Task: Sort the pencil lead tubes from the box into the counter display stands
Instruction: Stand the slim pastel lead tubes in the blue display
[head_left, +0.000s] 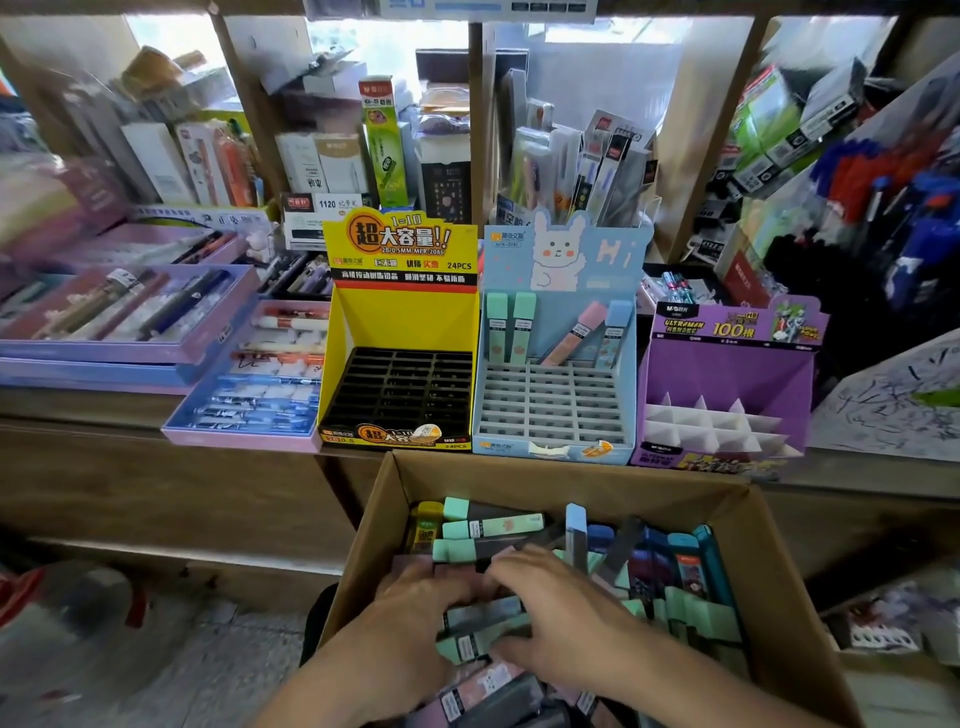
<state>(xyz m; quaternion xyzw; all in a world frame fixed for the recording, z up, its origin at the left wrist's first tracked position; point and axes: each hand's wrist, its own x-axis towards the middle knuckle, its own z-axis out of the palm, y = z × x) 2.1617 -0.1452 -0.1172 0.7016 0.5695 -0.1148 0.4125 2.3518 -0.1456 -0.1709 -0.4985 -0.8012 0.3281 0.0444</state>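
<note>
In the lower middle of the frame, both hands are down in the open cardboard box (358, 525), among the loose pencil lead tubes (491, 527); mint, pink, blue and dark ones lie heaped at all angles, and the lower end of the heap is cut off by the bottom edge. The left hand (415, 616) reaches in from the lower left; its fingertips are blurred and partly hidden behind the other hand, so I cannot tell how they are set. The right hand (563, 616) lies over the pile with fingers spread wide and the thumb beside a mint-capped tube; whether it grips any tube cannot be told.

Above the box, three stands sit side by side on the counter: the yellow stand (400, 332) at centre, its black grid showing no tubes; the blue stand (558, 260) just right of it, with two mint tubes upright, one pink tube leaning and one blue tube along its back row; the purple stand (727, 364) furthest right, its lower front hard to read through blur.
</note>
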